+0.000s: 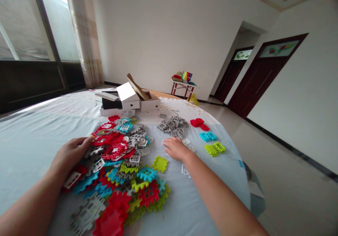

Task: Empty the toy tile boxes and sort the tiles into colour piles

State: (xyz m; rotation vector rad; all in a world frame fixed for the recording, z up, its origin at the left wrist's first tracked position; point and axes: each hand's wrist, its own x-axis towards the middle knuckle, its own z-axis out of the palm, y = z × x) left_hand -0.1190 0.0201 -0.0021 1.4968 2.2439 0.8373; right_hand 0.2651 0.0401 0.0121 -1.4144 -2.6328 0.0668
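My left hand (69,154) is at the left edge of a mixed heap of plastic interlocking building tiles (113,150) in red, blue, green and grey. Its fingers come together at the heap; what they pinch, if anything, is hidden. My right hand (174,148) lies low over the tabletop, palm down, fingers stretched out. Close by are small white window pieces (185,169), one partly showing at its fingertips. Beyond that hand lies a pile of grey tiles (173,124). A single green tile (160,163) rests between the heap and my right forearm.
Small groups of red tiles (198,123), blue tiles (208,136) and green tiles (214,149) lie towards the right edge of the cloth-covered round table (227,183). Open white boxes (129,97) stand at the back. A small side table (184,84) holds coloured items by the wall.
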